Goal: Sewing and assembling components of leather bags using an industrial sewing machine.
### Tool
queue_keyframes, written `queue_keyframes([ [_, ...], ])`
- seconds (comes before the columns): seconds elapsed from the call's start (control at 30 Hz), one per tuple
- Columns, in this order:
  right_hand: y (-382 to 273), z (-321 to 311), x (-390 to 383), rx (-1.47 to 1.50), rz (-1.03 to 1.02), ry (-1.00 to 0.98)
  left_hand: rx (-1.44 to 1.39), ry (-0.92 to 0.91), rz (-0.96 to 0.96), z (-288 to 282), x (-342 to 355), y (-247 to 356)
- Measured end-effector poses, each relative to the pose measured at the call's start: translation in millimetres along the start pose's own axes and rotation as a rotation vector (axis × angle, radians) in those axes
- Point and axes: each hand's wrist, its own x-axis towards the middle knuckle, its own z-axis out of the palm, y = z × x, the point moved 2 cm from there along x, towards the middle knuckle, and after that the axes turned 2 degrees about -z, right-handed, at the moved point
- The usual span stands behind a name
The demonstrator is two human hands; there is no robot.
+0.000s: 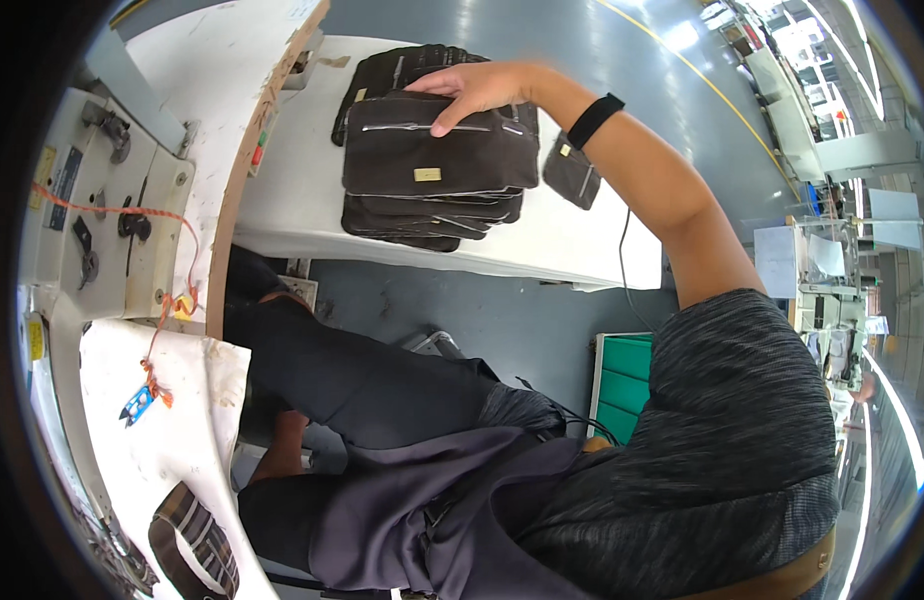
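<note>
My right hand (472, 92) reaches across the pale table to a stack of dark brown fabric pieces. Its thumb rests on the top brown fabric piece (382, 165), near a light slit that looks like a zipper opening. The other fingers stretch out past that piece's far edge, apart from the thumb. A small gold-coloured label sits near the front of this piece. Below it, more brown pieces (412, 228) lie in an uneven stack. Another dark pile (387, 68) is partly hidden behind. My left hand does not show.
A smaller brown piece (572, 172) lies right of the stack on the white table (292, 200). At the left stands a sewing machine (132, 220), with blue thread snips (137, 405) on an orange cord. A striped brown band (197, 540) lies below. A green crate (622, 385) stands on the floor.
</note>
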Motion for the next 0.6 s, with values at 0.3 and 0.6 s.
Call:
queue_keyframes([
  [0.3,-1.1,22.0,-22.3,-0.549,-0.295,0.423,0.024,0.042,0.030,-4.8,-2.6,12.1],
  [0.6,4.3,116.0,-76.7,-0.885,-0.429,0.579,-0.008,0.015,0.007,-3.1,-1.5,11.1],
])
